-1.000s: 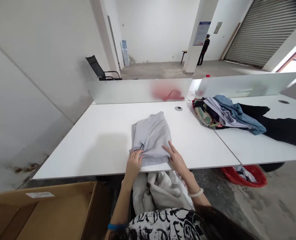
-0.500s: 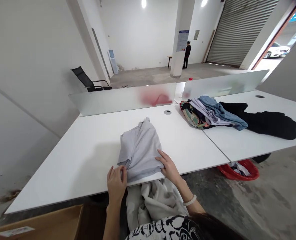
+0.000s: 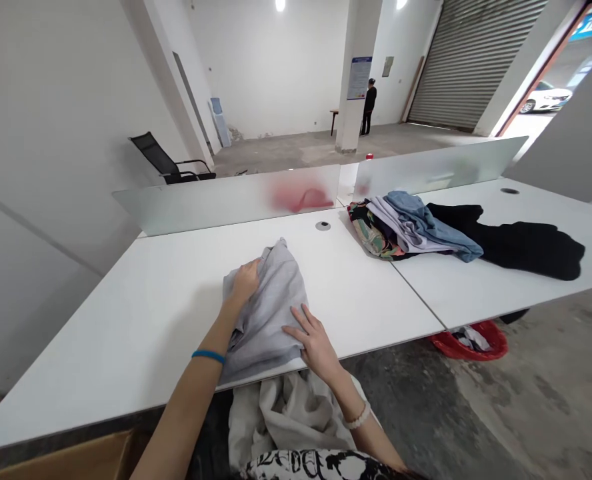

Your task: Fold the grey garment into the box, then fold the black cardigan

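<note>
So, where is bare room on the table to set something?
Free on the table: left of the grey cloth, towards the left edge and screen; also between cloth and clothes pile, cable hole aside.
Crowded: at the cloth, under left fingers and right fingers; further right, where the pile and black garment lie.

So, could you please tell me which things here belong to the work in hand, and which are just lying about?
In use:
- grey garment, with the left hand and right hand on it
- white table beneath it

Apparently just lying about:
- heaped clothes
- black garment
- red bin
- cardboard box
- black chair
</note>
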`<action>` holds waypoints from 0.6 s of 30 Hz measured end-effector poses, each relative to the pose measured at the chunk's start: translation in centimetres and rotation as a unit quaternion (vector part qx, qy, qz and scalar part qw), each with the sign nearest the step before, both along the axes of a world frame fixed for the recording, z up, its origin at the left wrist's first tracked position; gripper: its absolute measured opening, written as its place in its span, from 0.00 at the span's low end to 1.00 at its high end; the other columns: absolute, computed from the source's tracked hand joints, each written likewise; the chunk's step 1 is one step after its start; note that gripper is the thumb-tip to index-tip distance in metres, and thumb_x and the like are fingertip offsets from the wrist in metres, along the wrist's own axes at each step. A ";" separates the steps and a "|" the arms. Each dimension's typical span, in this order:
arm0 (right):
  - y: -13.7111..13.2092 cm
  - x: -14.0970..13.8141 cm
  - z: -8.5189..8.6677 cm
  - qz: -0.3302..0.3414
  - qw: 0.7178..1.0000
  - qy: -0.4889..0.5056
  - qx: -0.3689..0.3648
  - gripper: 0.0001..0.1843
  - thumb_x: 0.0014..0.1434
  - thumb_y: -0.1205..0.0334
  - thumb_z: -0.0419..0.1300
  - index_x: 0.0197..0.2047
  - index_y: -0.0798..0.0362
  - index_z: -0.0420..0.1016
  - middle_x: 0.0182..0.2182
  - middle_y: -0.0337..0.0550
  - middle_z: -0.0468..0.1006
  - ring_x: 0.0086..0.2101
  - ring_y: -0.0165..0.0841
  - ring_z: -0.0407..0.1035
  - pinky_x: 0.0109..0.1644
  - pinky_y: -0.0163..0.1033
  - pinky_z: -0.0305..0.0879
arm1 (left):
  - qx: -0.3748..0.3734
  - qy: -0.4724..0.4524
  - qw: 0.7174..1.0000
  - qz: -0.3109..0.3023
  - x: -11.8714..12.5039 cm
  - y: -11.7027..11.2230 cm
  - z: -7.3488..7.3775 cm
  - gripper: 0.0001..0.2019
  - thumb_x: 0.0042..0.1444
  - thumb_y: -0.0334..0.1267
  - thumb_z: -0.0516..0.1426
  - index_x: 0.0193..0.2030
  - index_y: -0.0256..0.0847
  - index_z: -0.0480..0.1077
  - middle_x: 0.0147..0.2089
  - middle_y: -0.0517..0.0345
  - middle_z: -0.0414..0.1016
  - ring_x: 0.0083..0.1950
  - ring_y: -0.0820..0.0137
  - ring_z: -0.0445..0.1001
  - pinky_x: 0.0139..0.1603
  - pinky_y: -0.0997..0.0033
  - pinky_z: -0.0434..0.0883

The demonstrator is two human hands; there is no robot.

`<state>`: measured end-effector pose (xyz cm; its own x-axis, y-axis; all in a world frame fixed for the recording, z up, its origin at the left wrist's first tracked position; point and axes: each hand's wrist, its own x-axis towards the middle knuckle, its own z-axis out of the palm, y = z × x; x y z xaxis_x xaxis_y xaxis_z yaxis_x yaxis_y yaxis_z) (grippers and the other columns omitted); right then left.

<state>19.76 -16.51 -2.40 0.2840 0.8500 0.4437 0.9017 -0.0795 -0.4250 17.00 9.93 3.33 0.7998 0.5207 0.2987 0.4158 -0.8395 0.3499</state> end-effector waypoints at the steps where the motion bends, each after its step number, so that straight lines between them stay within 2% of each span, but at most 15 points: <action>1: 0.0 0.0 0.0 0.000 1.000 0.004 -0.002 0.41 0.41 0.84 0.50 0.58 0.47 0.68 0.66 0.45 0.53 0.66 0.45 0.38 0.60 0.56 0.57 | 0.000 0.004 1.000 0.016 0.7 0.6 -0.7 0.15 0.57 0.33 0.47 0.48 0.39 0.68 0.47 0.47 0.74 0.53 0.60 0.69 0.58 0.58 0.63; 5: 0.2 0.0 -0.2 -0.004 1.000 0.022 0.000 0.40 0.41 0.85 0.50 0.55 0.47 0.70 0.65 0.44 0.56 0.66 0.45 0.40 0.60 0.56 0.57 | -0.002 0.004 0.995 0.100 0.9 2.8 -2.1 0.13 0.59 0.38 0.46 0.45 0.37 0.66 0.46 0.43 0.71 0.51 0.58 0.69 0.54 0.59 0.65; 9: 0.4 -0.1 -0.6 -0.005 0.999 0.039 0.014 0.36 0.43 0.85 0.50 0.52 0.46 0.72 0.62 0.42 0.62 0.65 0.44 0.44 0.60 0.56 0.58 | -0.011 0.003 0.984 0.178 -0.4 4.8 -2.2 0.15 0.61 0.39 0.43 0.46 0.37 0.65 0.47 0.43 0.70 0.50 0.58 0.70 0.50 0.58 0.67; 12: 0.5 -0.2 -0.8 -0.008 0.999 0.049 0.020 0.36 0.42 0.85 0.49 0.50 0.45 0.72 0.61 0.41 0.64 0.65 0.45 0.45 0.59 0.58 0.59 | -0.024 0.020 0.981 0.192 -1.7 5.5 -1.9 0.17 0.59 0.42 0.46 0.47 0.34 0.66 0.48 0.39 0.70 0.51 0.53 0.70 0.51 0.53 0.66; 15: 0.4 -0.2 -1.1 -0.010 0.998 0.052 0.020 0.37 0.41 0.86 0.48 0.49 0.45 0.72 0.60 0.42 0.65 0.64 0.46 0.46 0.57 0.59 0.61 | -0.031 0.020 0.983 0.178 -3.9 4.3 -1.7 0.21 0.59 0.45 0.47 0.51 0.32 0.65 0.53 0.36 0.69 0.56 0.52 0.67 0.56 0.52 0.64; 18: 0.4 -0.2 -1.6 -0.007 0.998 0.043 0.036 0.38 0.38 0.86 0.49 0.49 0.45 0.72 0.59 0.43 0.66 0.64 0.47 0.47 0.57 0.58 0.62 | -0.030 0.002 0.989 0.144 -7.4 0.9 -2.6 0.24 0.60 0.48 0.46 0.57 0.34 0.62 0.59 0.41 0.66 0.62 0.58 0.63 0.61 0.57 0.60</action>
